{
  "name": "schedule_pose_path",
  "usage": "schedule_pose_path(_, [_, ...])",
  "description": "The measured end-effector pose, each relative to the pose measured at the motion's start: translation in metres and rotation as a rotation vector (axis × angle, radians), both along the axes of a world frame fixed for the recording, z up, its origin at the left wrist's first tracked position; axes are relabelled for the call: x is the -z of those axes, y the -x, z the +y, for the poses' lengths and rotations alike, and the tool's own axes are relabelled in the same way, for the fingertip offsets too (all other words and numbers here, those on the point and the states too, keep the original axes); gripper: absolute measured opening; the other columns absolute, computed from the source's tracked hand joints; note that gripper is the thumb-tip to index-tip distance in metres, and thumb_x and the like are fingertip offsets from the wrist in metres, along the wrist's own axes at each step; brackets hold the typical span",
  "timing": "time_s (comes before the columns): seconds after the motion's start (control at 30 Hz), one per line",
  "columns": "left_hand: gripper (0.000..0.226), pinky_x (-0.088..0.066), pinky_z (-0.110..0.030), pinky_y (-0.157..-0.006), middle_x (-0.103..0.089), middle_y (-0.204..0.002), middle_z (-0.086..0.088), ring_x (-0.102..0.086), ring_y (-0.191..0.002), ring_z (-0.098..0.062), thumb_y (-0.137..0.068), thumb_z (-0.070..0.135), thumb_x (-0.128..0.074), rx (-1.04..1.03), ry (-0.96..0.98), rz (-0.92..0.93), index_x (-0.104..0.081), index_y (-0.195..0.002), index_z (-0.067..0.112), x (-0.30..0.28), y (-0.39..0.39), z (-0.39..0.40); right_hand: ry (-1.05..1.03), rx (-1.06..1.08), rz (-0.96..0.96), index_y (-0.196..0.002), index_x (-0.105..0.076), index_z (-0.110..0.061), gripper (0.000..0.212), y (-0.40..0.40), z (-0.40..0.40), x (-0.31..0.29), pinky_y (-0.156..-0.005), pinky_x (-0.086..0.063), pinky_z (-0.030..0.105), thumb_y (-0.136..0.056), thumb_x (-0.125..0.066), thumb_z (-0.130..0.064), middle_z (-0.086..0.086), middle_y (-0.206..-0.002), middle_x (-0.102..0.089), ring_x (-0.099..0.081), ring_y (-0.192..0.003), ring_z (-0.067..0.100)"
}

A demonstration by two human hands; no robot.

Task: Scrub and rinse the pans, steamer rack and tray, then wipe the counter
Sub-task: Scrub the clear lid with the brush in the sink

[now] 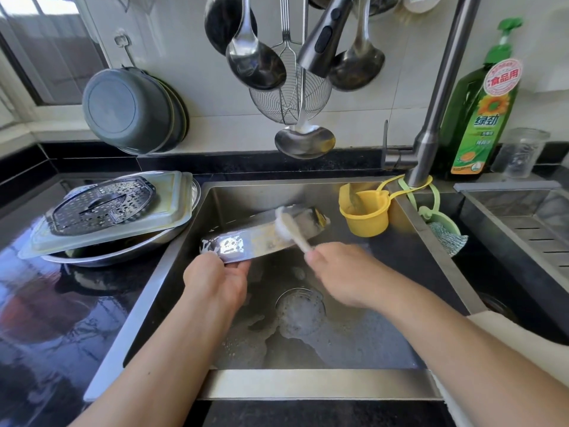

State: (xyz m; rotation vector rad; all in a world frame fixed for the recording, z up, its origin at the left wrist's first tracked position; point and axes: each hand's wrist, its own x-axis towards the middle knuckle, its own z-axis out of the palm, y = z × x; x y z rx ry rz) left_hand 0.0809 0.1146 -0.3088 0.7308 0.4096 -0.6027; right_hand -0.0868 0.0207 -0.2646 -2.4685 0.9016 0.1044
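Over the steel sink my left hand grips the near rim of a soapy steel pan, tilted on edge with its underside facing me. My right hand holds the handle of a white brush, whose head presses on the pan's bottom; the brush is blurred. On the black counter at left, a perforated steamer rack lies on a pale rectangular tray, which sits on a wide steel pan.
Foam lies around the sink drain. A yellow cup hangs at the sink's back right beside the faucet. Green dish soap bottle, a glass jar, hanging ladles and a grey basin line the wall.
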Motion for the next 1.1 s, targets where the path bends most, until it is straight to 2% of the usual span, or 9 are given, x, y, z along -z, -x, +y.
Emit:
schedule_pose_path(0.1, [0.042, -0.056, -0.055, -0.065, -0.064, -0.121, -0.023, -0.069, -0.081, -0.037, -0.11, 0.004, -0.026, 0.03, -0.032, -0.027, -0.043, -0.148, 0.004, 0.003, 0.004, -0.002, -0.002, -0.065, 0.01, -0.085, -0.051, -0.018, 0.041, -0.007, 0.012, 0.006, -0.069, -0.04, 0.037, -0.109, -0.026, -0.041, 0.008, -0.092, -0.055, -0.054, -0.088, 0.028])
schedule_pose_path(0.27, [0.042, -0.053, -0.054, -0.066, -0.065, -0.12, -0.02, -0.067, -0.078, -0.035, -0.108, 0.0, -0.026, 0.016, -0.038, -0.019, -0.047, -0.145, 0.005, 0.002, 0.005, -0.003, 0.121, 0.131, -0.014, -0.119, -0.058, -0.015, 0.039, 0.002, -0.006, -0.002, -0.071, -0.042, 0.035, -0.11, -0.027, -0.037, 0.005, -0.092, -0.049, -0.05, -0.087, 0.027])
schedule_pose_path(0.57, [0.041, -0.052, -0.05, -0.061, -0.063, -0.117, -0.021, -0.066, -0.076, -0.034, -0.11, 0.004, -0.025, 0.034, -0.049, -0.003, -0.049, -0.143, 0.004, -0.001, -0.001, -0.002, 0.068, 0.131, 0.041, -0.125, -0.057, -0.015, 0.033, -0.002, -0.017, -0.001, -0.065, -0.043, 0.035, -0.109, -0.029, -0.024, 0.008, -0.103, -0.054, -0.053, -0.089, 0.028])
schedule_pose_path(0.67, [0.039, -0.056, -0.047, -0.063, -0.065, -0.112, -0.02, -0.068, -0.1, -0.035, -0.109, 0.001, -0.026, 0.033, -0.032, -0.009, -0.054, -0.136, 0.003, -0.006, -0.004, 0.005, 0.024, 0.226, 0.098, -0.128, -0.058, -0.003, 0.039, 0.019, -0.034, -0.015, -0.061, -0.043, 0.033, -0.108, -0.033, -0.026, 0.012, -0.1, -0.057, -0.055, -0.083, 0.028])
schedule_pose_path(0.73, [0.034, -0.054, -0.05, -0.084, -0.062, -0.132, -0.018, -0.058, -0.128, -0.036, -0.109, 0.002, -0.027, 0.047, -0.068, -0.023, -0.058, -0.123, 0.004, -0.01, -0.004, 0.01, -0.032, 0.234, 0.057, -0.119, -0.063, -0.007, 0.042, 0.036, -0.034, -0.032, -0.059, -0.045, 0.032, -0.109, -0.035, -0.037, 0.014, -0.096, -0.063, -0.056, -0.071, 0.028])
schedule_pose_path(0.83, [0.041, -0.047, -0.055, -0.106, -0.061, -0.14, -0.016, -0.063, -0.118, -0.032, -0.1, 0.003, -0.034, 0.087, -0.078, -0.015, -0.061, -0.13, 0.001, -0.011, -0.007, 0.024, -0.016, 0.207, -0.091, -0.109, -0.062, -0.011, 0.038, 0.062, -0.017, -0.057, -0.059, -0.04, 0.032, -0.109, -0.034, -0.037, 0.011, -0.091, -0.061, -0.052, -0.07, 0.023])
schedule_pose_path(0.93, [0.014, -0.048, -0.02, -0.075, -0.068, -0.079, -0.002, -0.059, -0.064, -0.015, -0.093, 0.011, -0.045, 0.225, -0.044, -0.026, -0.058, -0.09, 0.01, -0.03, 0.031, 0.061, 0.071, 0.211, -0.263, -0.09, -0.061, -0.019, 0.038, 0.094, 0.016, -0.063, -0.068, -0.04, 0.036, -0.107, -0.034, -0.04, 0.006, -0.083, -0.063, -0.058, -0.077, 0.026])
schedule_pose_path(1.03, [0.033, -0.043, -0.017, -0.039, -0.056, -0.042, -0.001, -0.05, -0.06, -0.015, -0.108, 0.007, -0.025, 0.191, -0.137, -0.073, -0.038, -0.078, 0.013, -0.038, 0.066, 0.096, 0.107, 0.202, -0.365, -0.081, -0.059, -0.02, 0.039, 0.126, 0.061, -0.051, -0.062, -0.039, 0.037, -0.105, -0.038, -0.044, 0.0, -0.069, -0.058, -0.057, -0.072, 0.027])
schedule_pose_path(1.1, [0.037, -0.041, -0.016, -0.032, -0.052, -0.033, 0.005, -0.058, -0.051, -0.013, -0.11, 0.01, -0.022, 0.142, -0.214, -0.1, -0.039, -0.078, 0.013, -0.038, 0.068, 0.117, 0.161, 0.173, -0.391, -0.078, -0.054, -0.023, 0.037, 0.138, 0.087, -0.049, -0.051, -0.033, 0.035, -0.105, -0.04, -0.044, -0.002, -0.065, -0.054, -0.053, -0.065, 0.023])
